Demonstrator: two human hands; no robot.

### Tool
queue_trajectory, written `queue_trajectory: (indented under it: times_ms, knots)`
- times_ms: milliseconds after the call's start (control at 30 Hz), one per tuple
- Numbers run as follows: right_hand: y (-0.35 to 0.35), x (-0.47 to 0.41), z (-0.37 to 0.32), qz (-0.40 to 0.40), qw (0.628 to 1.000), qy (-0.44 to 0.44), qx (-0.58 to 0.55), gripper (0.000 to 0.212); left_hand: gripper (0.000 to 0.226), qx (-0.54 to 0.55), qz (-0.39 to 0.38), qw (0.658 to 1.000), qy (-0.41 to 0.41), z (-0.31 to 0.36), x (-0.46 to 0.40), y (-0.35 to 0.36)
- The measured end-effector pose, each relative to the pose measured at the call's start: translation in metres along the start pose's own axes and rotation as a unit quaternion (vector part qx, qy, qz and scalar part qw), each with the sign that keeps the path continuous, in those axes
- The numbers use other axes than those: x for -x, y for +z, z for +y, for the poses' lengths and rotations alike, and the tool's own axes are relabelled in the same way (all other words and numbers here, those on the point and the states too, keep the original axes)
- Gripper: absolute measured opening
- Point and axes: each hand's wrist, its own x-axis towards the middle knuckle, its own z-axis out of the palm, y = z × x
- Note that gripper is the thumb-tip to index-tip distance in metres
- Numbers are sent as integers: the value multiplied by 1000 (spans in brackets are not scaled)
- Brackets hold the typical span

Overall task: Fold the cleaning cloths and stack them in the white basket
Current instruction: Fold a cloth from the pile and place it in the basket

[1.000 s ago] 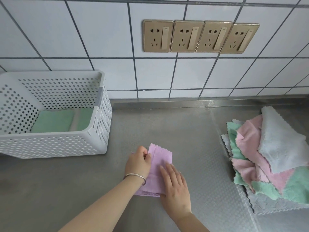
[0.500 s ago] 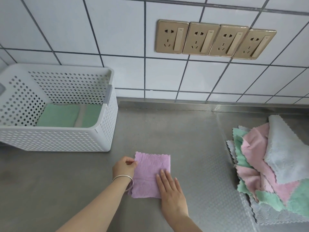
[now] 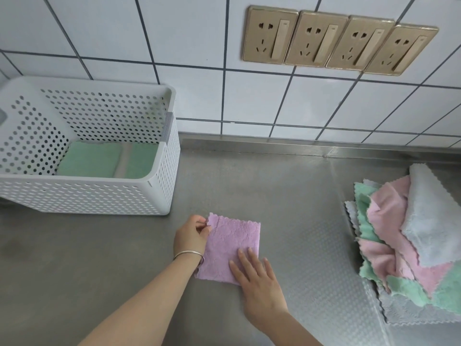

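A: Since prev. frame, cloth barely moves; basket [image 3: 84, 196] w/ green ones sits left.
B: Hands?
A: Left hand [image 3: 190, 237] pinches purple cloth [image 3: 232, 248] at far-left corner, right hand [image 3: 259, 283] flat on it. Soft, light, take by edges.
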Motion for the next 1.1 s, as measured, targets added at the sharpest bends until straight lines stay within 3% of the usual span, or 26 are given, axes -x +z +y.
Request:
queue_trajectory:
  times_ms: [67, 133, 200, 267, 300, 400, 567, 733, 800, 867, 1000, 1100]
  knots:
    - [-7, 2, 3, 58, 996, 8, -63, 53, 12, 7, 18, 1000, 7, -2, 4, 1]
    - [-19, -2, 3, 120, 975, 100, -161, 42, 17, -6, 49, 999, 6, -5, 11, 3]
    - [-35, -12, 1, 125, 910, 277, -282, 37, 20, -23, 86, 996, -19, -8, 20, 6]
    - [-42, -24, 5, 76, 817, 444, -361, 32, 20, -78, 94, 992, -40, -12, 29, 9]
    - [-42, -28, 9, 39, 796, 484, -362, 31, 22, -110, 86, 989, -48, -14, 34, 10]
    - [-41, -38, 10, -67, 806, 501, -310, 32, 34, -172, 71, 981, -58, -15, 42, 11]
    - [-42, -54, 0, -133, 816, 486, -283, 36, 45, -280, 22, 958, -49, -7, 42, 17]
    - [-45, -53, 0, -130, 806, 472, -332, 27, 23, -166, -31, 984, -56, 5, 43, 14]
    - [-47, -48, 3, -89, 764, 484, -417, 16, 22, -63, -57, 990, -108, 9, 48, 11]
    - [-50, -41, 6, -55, 697, 500, -510, 12, 33, 22, -74, 981, -178, 12, 52, 11]
    - [-51, -27, 6, -84, 582, 506, -631, 14, 56, -4, -138, 961, -238, 12, 67, 11]
    - [-57, -18, 2, -128, 544, 482, -675, 21, 50, -15, -96, 971, -219, 1, 83, 8]
